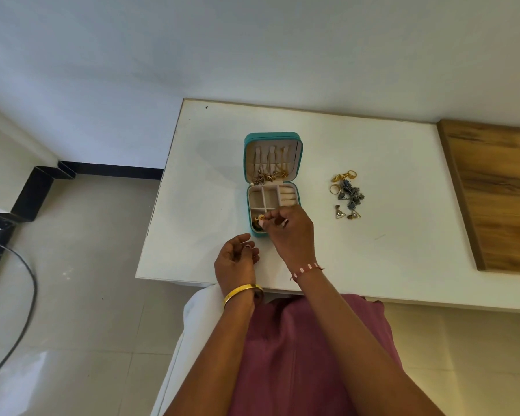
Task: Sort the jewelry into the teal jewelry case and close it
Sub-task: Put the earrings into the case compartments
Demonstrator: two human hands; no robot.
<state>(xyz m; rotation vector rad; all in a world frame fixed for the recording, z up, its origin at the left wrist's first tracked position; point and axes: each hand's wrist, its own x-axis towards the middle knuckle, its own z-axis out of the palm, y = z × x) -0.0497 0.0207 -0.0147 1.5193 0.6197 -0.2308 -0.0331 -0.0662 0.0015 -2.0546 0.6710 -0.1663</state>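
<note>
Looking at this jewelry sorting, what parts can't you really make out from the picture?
- Head view: the right hand covers the near right part of the teal jewelry case.
- The small gold piece it pinches is too small to identify.
- The pile of loose jewelry is tangled; a count is impossible.
- The left hand is curled; whether it holds anything is hidden.

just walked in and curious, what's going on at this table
A person is sorting jewelry into an open teal jewelry case on a white table. The right hand holds a small gold piece over the case's near-left compartment. The left hand hovers nearby, apparently empty. A pile of gold rings and dark earrings waits to the right.
</note>
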